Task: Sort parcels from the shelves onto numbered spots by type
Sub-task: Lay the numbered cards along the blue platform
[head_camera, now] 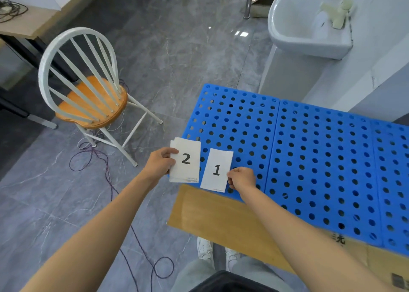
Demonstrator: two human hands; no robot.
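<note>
I see the left hand [159, 163] gripping a card stack [185, 160], "2" on top. Right hand [241, 177] pinches the "1" card [217, 170] at the blue perforated board's [309, 158] near-left corner.

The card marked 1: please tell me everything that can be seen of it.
The card is a white paper rectangle, slightly tilted, with a bold black 1 in its middle and tiny print at its bottom edge. The right hand pinches its right edge. It lies or hovers over the near left corner of the blue board; which, I cannot tell. The 2 stack is beside it on the left, apart.
</note>
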